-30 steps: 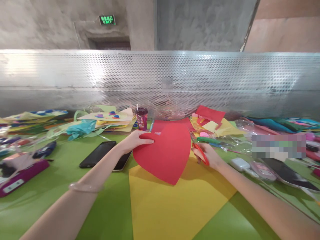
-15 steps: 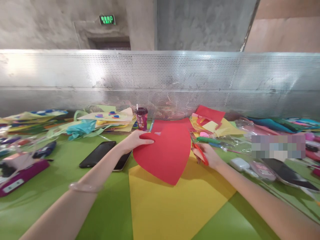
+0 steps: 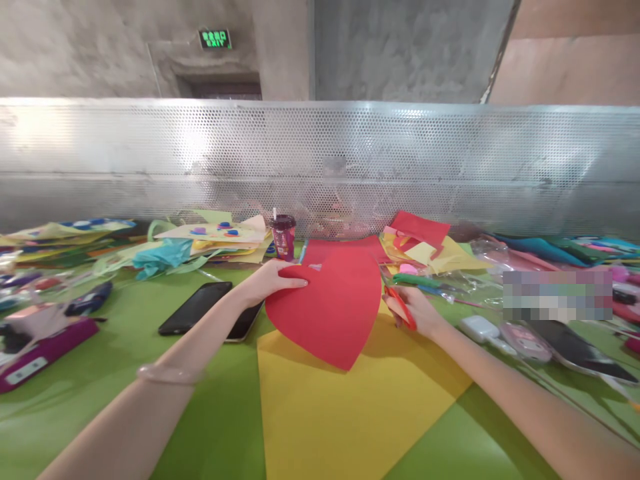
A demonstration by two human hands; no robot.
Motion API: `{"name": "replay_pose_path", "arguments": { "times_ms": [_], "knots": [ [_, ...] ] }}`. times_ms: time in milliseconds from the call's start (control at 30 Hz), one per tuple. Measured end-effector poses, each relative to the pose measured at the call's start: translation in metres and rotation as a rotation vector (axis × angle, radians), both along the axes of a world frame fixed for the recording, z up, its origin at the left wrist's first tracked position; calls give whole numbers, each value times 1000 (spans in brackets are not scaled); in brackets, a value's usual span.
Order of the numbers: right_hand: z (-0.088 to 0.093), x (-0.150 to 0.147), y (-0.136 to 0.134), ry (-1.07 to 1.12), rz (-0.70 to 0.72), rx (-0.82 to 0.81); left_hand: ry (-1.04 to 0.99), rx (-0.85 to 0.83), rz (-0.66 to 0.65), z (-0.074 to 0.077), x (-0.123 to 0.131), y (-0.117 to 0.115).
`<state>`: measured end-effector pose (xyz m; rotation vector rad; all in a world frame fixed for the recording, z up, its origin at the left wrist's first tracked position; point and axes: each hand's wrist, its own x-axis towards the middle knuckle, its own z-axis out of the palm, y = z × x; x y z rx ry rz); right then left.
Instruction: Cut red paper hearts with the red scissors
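Note:
My left hand [image 3: 273,281] pinches the upper left of a red paper heart [image 3: 327,320], thumb on top and fingers beneath. The heart's point faces me, and its right lobe runs up toward the back. In my right hand [image 3: 417,312] is a pair of scissors with red handles [image 3: 406,308], held at the heart's right edge. Their blades are mostly hidden, so I cannot see whether they meet the paper. Below the heart lies a large yellow sheet of paper [image 3: 345,413] on the green table [image 3: 215,413].
Two dark phones, one a black phone [image 3: 197,308], lie by my left forearm. A lidded drink cup [image 3: 284,237] stands behind. Piles of coloured paper [image 3: 425,233] line the back, before a perforated metal panel [image 3: 400,147]. A white earphone case [image 3: 480,328] sits at right.
Almost nothing differs. The heart and both hands hold nearly the same place, with only a very slight shift of the paper.

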<state>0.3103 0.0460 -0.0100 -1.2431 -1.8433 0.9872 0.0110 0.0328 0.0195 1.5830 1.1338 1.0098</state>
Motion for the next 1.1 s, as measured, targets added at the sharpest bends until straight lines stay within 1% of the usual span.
{"name": "replay_pose_path", "arguments": {
  "times_ms": [267,433,700,900,1000,1100],
  "knots": [
    [-2,-1,1,9,-24,-11,-14,-11,-1,1,1,0],
    [-4,0,3,7,-14,2,-18,-16,-13,1,0,-1],
    [0,-1,0,-9,-2,6,12,-22,-7,2,-2,0],
    [-3,1,2,-50,7,40,26,-24,-18,2,-5,0],
    [-1,2,1,-63,23,38,35,-45,-2,2,-7,1],
    [3,2,-1,-71,30,9,36,-40,-13,2,-8,1]
  ]
}}
